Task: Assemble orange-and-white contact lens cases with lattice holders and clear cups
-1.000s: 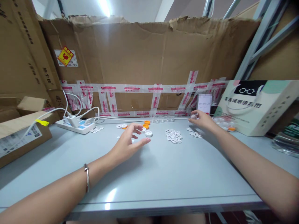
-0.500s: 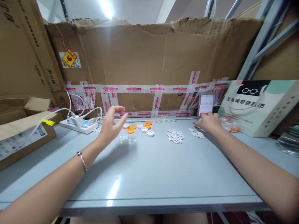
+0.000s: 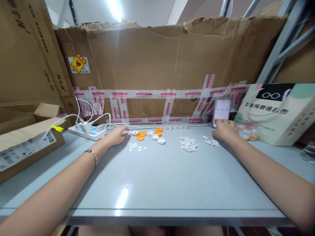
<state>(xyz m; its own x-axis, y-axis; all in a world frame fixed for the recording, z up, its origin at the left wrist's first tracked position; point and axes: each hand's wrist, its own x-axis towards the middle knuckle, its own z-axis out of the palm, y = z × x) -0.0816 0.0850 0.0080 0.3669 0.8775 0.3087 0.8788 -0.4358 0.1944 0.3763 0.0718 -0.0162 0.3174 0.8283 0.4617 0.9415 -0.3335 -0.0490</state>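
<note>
while left hand (image 3: 119,135) adjoins white rings (image 3: 134,133), right hand (image 3: 226,130) fronts phone (image 3: 221,113) (both grips unclear)

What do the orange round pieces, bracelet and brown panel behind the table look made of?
Orange round pieces: probably plastic, smooth-looking, judging by the even, bright colour. Bracelet: likely polished metal, given its silvery shine. Brown panel: cardboard, matte, with creases and a ragged top edge.

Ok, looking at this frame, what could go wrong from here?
The right hand is close in front of the standing, pale-screened rectangular phone and might tip it. The left hand is near the small, flat white discs lying loose on the grey tabletop, so pulling back could scatter them. It is also beside the white plastic power strip, which could get bumped.
</note>
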